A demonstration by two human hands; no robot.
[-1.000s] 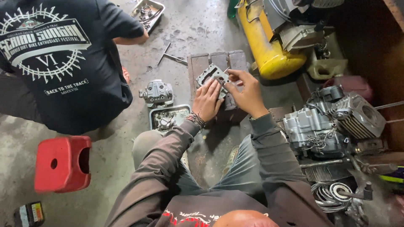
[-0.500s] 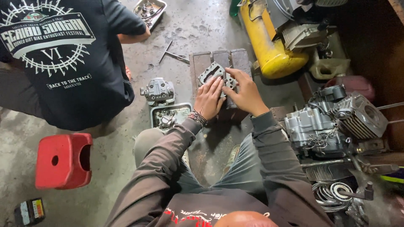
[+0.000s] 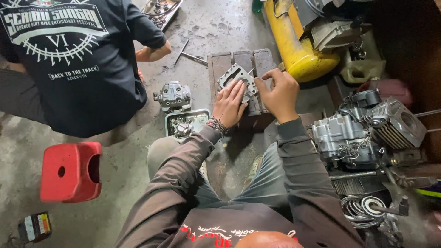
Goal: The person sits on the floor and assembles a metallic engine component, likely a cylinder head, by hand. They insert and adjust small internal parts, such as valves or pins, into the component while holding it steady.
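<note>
Cast-metal engine part (image 3: 235,77), grey, flat-faced with a round bore, lies on a block of dark wooden slats (image 3: 243,62) on the stained concrete floor. Left hand (image 3: 228,104) lies flat and open, fingers pressing the part's near edge. Right hand (image 3: 278,94) curled, fingertips pinched at the part's right side; what they pinch is too small to tell. Finned grey casting (image 3: 173,96) and shallow metal tray (image 3: 171,120) of small bits sit left. Dull aluminium engine block (image 3: 349,135) right. Glossy red plastic stool (image 3: 70,171) near left
</note>
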